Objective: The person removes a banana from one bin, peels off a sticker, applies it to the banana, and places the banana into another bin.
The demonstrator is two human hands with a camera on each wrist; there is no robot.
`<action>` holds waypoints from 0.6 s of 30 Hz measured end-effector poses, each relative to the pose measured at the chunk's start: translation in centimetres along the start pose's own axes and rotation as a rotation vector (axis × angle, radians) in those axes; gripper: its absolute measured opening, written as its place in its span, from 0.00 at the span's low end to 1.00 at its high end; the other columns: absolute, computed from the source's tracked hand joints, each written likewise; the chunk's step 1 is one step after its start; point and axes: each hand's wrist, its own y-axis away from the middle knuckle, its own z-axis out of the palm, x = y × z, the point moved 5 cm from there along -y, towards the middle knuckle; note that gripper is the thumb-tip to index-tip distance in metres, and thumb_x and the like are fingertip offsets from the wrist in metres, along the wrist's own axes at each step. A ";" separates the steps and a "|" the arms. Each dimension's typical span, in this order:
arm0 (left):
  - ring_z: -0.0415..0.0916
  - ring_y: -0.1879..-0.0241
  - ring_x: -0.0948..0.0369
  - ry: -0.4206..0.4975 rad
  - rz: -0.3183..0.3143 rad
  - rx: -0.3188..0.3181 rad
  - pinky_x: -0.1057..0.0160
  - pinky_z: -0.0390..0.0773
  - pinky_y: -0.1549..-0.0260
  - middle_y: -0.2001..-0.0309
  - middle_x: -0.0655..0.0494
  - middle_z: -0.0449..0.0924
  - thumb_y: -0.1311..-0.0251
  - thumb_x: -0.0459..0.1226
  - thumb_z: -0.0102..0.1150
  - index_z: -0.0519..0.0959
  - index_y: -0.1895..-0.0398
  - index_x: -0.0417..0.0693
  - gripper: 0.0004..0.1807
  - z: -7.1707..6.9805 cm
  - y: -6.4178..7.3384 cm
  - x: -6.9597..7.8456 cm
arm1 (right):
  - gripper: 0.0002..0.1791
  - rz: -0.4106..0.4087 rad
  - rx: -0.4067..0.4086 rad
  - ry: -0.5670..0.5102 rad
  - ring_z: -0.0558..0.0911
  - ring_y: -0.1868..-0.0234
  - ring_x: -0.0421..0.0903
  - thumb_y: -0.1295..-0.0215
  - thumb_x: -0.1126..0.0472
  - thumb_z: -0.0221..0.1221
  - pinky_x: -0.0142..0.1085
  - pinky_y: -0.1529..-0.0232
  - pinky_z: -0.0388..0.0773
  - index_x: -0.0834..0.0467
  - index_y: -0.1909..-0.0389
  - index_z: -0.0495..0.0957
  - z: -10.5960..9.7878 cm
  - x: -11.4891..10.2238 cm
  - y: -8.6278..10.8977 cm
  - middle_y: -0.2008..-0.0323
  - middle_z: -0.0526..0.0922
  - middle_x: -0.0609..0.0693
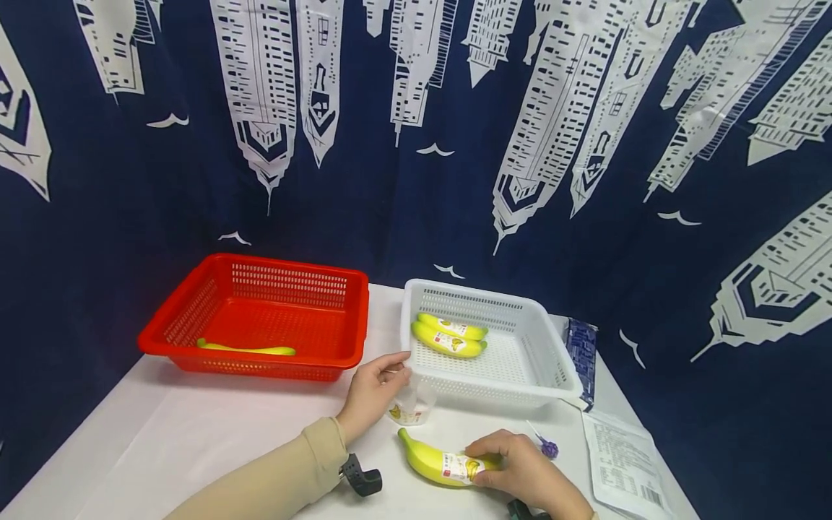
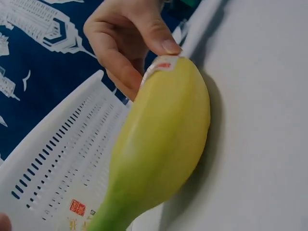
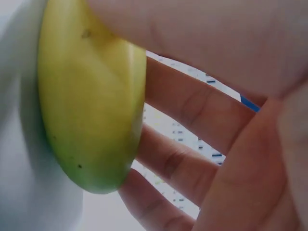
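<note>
On the table in front, a yellow banana (image 1: 425, 461) lies with its greenish stem pointing left. A printed label band (image 1: 461, 468) wraps its middle. My right hand (image 1: 523, 466) grips the other end, thumb on the near side and fingers round the far side, as the right wrist view also shows. Further back, my left hand (image 1: 373, 393) pinches a clear plastic wrapper (image 1: 411, 408) with a printed banana picture, which hangs before the white basket (image 1: 481, 386). Only a fingertip (image 2: 4, 224) of this hand shows in the left wrist view, beside the wrapper's red print.
Two labelled bananas (image 1: 450, 338) lie in the white basket. One banana (image 1: 247, 349) lies in the red basket (image 1: 253, 368) at the left. A purple-wrapped lollipop (image 1: 549, 449), a white printed pouch (image 1: 627, 466) and a dark blue packet (image 1: 581, 357) are at the right.
</note>
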 end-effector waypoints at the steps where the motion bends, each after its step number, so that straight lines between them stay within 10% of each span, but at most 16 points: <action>1: 0.86 0.59 0.57 0.036 -0.002 0.019 0.65 0.85 0.58 0.55 0.48 0.87 0.32 0.37 0.65 0.82 0.38 0.45 0.19 0.1 -0.1 -0.1 | 0.16 0.005 -0.002 0.001 0.83 0.51 0.38 0.45 0.48 0.76 0.38 0.48 0.80 0.41 0.55 0.88 -0.1 0.1 0.1 0.55 0.88 0.35; 18: 0.86 0.63 0.59 0.121 -0.025 0.037 0.66 0.85 0.58 0.57 0.45 0.88 0.33 0.39 0.67 0.84 0.42 0.45 0.18 0.1 -0.6 -1.0 | 0.17 -0.154 0.197 0.061 0.84 0.51 0.37 0.44 0.54 0.76 0.36 0.48 0.82 0.46 0.53 0.88 -4.3 -0.1 1.3 0.54 0.89 0.39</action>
